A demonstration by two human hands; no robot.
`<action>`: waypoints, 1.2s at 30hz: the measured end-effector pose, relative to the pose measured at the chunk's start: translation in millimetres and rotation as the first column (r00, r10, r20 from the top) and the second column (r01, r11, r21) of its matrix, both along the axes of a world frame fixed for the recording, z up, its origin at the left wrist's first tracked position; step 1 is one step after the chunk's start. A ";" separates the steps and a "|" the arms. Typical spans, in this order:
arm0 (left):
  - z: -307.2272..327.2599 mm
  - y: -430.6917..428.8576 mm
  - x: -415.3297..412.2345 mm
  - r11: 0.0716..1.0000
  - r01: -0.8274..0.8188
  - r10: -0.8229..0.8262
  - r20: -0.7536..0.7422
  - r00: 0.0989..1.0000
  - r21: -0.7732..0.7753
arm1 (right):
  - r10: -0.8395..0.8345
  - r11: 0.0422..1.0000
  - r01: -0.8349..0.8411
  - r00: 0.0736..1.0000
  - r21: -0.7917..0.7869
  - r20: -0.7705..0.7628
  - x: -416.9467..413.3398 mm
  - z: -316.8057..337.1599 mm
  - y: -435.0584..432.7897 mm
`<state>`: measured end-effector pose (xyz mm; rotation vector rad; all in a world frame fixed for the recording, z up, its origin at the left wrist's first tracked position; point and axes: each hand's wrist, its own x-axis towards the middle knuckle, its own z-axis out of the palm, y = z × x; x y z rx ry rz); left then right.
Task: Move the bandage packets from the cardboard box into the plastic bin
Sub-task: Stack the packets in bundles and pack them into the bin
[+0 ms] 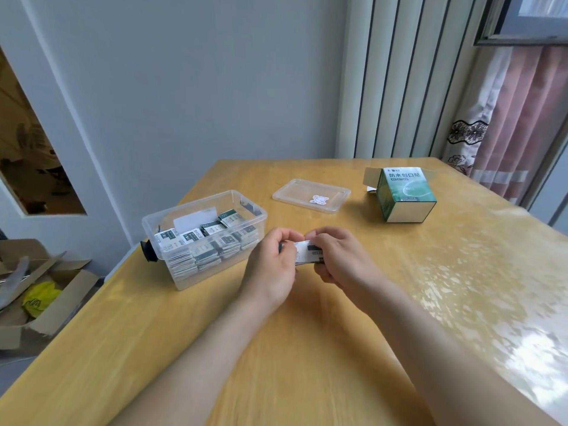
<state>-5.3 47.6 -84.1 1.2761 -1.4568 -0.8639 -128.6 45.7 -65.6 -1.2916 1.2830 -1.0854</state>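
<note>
Left hand (270, 265) and right hand (341, 259) both grip a small white-and-green stack of bandage packets (307, 253) above the wooden counter (276, 348), beside the clear plastic bin (215, 272).

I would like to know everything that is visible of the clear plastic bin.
The bin is a clear, rectangular plastic tub with no lid on, standing upright on the table near its left edge. Rows of stacked white-and-green packets fill most of it; a white card stands behind them. A black object sits against its left end. The left hand, holding more packets, is close to its right corner; contact is unclear.
</note>
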 end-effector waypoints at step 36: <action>19.9 10.5 15.6 0.995 0.093 -0.082 -0.270 0.959 0.028 | 0.418 0.904 -0.422 0.906 0.064 0.072 -24.5 17.4 14.6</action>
